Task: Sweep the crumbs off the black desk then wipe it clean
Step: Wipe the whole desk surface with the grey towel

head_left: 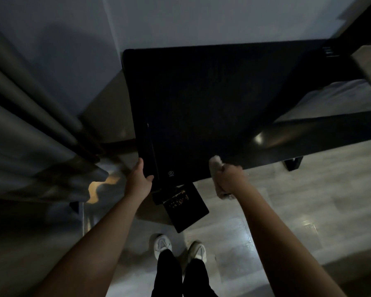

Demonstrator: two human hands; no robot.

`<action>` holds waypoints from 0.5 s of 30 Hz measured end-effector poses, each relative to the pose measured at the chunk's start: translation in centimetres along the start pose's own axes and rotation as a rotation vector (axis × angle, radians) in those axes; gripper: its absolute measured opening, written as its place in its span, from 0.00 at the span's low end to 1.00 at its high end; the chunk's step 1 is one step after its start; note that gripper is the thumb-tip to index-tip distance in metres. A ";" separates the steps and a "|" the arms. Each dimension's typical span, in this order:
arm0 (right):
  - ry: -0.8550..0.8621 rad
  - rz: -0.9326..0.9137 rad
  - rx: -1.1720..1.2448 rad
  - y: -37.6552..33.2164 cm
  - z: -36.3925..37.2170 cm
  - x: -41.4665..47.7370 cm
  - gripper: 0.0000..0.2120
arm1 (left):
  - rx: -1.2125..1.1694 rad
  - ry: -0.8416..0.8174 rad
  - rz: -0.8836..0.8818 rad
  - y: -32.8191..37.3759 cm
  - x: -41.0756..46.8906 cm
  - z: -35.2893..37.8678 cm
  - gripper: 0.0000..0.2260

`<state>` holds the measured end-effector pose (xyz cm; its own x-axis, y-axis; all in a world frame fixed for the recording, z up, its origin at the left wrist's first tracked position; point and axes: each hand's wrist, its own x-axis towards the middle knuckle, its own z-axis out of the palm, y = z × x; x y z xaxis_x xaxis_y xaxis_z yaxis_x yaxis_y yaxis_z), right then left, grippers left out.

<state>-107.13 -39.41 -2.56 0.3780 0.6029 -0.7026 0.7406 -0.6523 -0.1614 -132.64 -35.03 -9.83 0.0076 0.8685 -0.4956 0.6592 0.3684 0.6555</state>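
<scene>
Black tabletop (201, 103): occupies the centre of the view, its back edge against the wall. The surface is dark and dimly lit. A small white logo (171, 173) is printed near the front-left corner. Whether fine debris lies on the surface cannot be told in this light.

Crumbs (178, 201): yellowish specks lie gathered in a black dustpan (186, 211). The dustpan sits just below the tabletop's front edge, partly tucked under it. Whether it rests on the floor cannot be told.

Left hand (140, 177): clasps the front-left corner of the tabletop, thumb on top, fingers along the left side.

Right hand (228, 179): clenched in a fist round a pale cloth (215, 162). The cloth's bunched end touches the tabletop's front edge, and another end hangs out below the hand. The hands are well apart.

Surroundings: grey curtain (30, 125) at left; pale plank floor (287, 211); the person's white shoes (163, 245) below the dustpan.
</scene>
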 end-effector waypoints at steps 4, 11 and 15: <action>0.404 -0.020 0.206 2.4 -0.9 2.3 0.20 | -0.018 0.002 0.016 -0.3 -0.3 0.1 0.32; 0.403 -0.172 0.159 2.1 3.3 4.4 0.23 | -0.032 0.012 0.022 -0.6 0.0 0.3 0.32; 0.402 -0.445 0.060 0.8 6.5 3.0 0.21 | -0.034 0.021 0.006 -0.6 -0.1 0.4 0.32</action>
<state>-109.00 -41.07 -9.31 0.2280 0.9428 -0.2433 0.8475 -0.3152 -0.4272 -132.68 -35.48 -10.38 -0.0045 0.8773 -0.4799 0.6331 0.3740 0.6777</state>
